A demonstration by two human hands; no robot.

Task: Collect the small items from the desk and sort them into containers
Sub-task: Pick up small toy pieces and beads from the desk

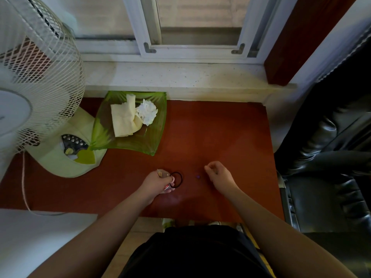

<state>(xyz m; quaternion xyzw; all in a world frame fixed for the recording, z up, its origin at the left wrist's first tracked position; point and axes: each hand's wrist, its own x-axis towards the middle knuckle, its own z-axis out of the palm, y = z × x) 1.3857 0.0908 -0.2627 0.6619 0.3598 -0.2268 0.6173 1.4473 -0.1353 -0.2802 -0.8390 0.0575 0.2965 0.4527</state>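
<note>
Left hand [158,182], lower centre, clenched on small scraps beside a black hair band [177,179]. Right hand [218,175] loosely curled, apparently empty. Purple bead [197,176] lies between them on the worktop [220,137]. Green dish [152,137] upper left.

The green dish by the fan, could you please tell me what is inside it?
Inside the green dish lie a folded cream cloth and a crumpled white tissue. Whatever lies under them is covered.
</note>
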